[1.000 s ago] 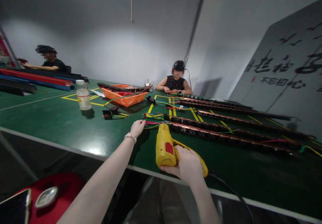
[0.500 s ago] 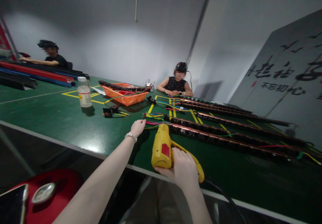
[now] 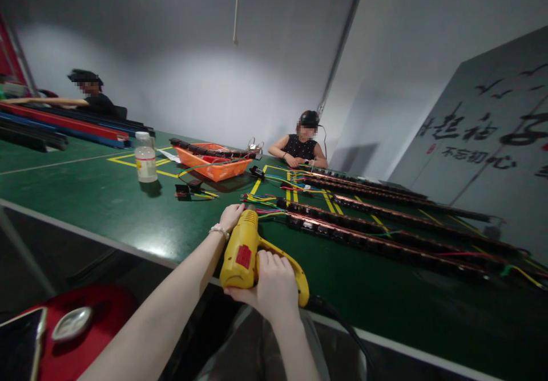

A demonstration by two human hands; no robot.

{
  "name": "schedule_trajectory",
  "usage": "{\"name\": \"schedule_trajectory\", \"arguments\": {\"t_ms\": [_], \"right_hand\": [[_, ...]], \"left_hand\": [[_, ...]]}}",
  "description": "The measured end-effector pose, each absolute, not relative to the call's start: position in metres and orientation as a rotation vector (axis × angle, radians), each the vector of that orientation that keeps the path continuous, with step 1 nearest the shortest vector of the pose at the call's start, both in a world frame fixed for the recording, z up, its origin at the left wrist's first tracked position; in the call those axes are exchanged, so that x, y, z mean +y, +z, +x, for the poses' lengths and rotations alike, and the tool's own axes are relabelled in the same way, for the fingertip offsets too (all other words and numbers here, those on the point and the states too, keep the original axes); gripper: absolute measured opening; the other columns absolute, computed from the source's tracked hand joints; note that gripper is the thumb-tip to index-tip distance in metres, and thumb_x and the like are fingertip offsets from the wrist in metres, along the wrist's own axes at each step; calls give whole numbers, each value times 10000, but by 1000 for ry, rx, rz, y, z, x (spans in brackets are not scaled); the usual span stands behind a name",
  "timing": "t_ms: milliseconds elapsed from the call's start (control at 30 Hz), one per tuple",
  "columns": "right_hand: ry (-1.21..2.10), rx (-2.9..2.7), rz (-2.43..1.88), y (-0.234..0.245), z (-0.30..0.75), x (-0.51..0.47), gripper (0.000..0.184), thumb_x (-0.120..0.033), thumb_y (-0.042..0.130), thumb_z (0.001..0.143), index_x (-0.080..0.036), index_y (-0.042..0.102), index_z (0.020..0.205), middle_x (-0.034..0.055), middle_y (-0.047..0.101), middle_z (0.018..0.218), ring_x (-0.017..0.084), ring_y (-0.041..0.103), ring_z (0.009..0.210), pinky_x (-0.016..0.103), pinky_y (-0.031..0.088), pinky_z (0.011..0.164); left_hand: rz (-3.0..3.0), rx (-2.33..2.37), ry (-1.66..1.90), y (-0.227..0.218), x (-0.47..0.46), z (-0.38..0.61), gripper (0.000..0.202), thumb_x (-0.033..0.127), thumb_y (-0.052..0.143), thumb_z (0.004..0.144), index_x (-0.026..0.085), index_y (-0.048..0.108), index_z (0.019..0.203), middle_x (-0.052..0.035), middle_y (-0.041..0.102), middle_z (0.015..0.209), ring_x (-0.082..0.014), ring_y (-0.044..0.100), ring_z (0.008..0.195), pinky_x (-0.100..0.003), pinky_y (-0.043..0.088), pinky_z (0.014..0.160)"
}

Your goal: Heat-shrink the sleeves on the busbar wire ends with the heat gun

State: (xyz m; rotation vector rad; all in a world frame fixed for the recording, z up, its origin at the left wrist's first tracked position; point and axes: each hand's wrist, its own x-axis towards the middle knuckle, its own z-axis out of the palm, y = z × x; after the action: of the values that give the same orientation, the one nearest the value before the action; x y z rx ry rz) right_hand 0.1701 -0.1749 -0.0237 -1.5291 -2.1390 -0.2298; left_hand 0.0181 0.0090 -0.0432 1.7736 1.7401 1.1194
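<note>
My right hand [image 3: 276, 284] is wrapped round the handle of a yellow heat gun [image 3: 240, 247], low over the table's near edge. The gun's nozzle points away from me, toward pink and red wires [image 3: 269, 213]. Those wires come out of the end of a long copper-and-black strip [image 3: 351, 234]. Beside the nozzle on the left, my left hand [image 3: 231, 215] is closed at the wires' ends. The gun's body hides part of its fingers. A second strip's yellow, green and blue wires [image 3: 259, 198] lie just beyond.
An orange basket [image 3: 226, 171] holds more strips. Left of it stands a plastic bottle [image 3: 146, 164], near small black parts with wires [image 3: 192, 191]. More strips [image 3: 385, 207] lie to the right. Two people sit farther off. A red stool [image 3: 107, 318] holds a dish and phone.
The heat gun has moved left in my right hand, from over the strip's end to close beside my left hand. My left hand has stayed nearly in place at the wires.
</note>
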Motion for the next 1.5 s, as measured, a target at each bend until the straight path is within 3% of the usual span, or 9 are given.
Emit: {"name": "schedule_trajectory", "arguments": {"t_ms": [200,433,700,1133,1500], "right_hand": [[-232,-2173,-1481,-27,177,-170,736,-817,553,512,-174,534,869,62,608,853,237,561,815,372,369,785],[-168,-2200,-1432,-24,198,-165,668,-751,617,510,-187,544,862,49,631,855,232,580,837,345,352,807],[-116,-2213,-1464,-22,219,-160,595,-667,680,494,-208,542,848,25,644,890,220,587,854,333,345,809],[-155,-2177,-1678,-18,253,-159,644,-750,587,563,-203,527,898,52,639,914,257,589,900,367,354,802],[-426,-2105,-1606,-33,230,-165,640,-751,580,572,-184,528,863,66,614,841,238,562,803,359,356,762]], "left_hand": [[1774,1757,1125,-42,6,18,413,331,375,895,79,643,707,-71,627,630,-130,488,637,-221,296,578],[1790,1751,1132,-49,10,18,412,365,362,880,115,638,705,-76,643,707,-136,501,624,-225,297,564],[1816,1728,1165,-55,17,17,424,401,319,850,158,557,596,-27,553,588,-133,460,570,-236,268,545],[1797,1757,1156,-53,16,19,417,391,318,834,167,565,582,-27,549,565,-149,486,584,-238,282,565],[1767,1868,1098,-48,11,20,407,368,340,824,183,589,562,-53,622,621,-167,530,605,-242,289,555]]}}
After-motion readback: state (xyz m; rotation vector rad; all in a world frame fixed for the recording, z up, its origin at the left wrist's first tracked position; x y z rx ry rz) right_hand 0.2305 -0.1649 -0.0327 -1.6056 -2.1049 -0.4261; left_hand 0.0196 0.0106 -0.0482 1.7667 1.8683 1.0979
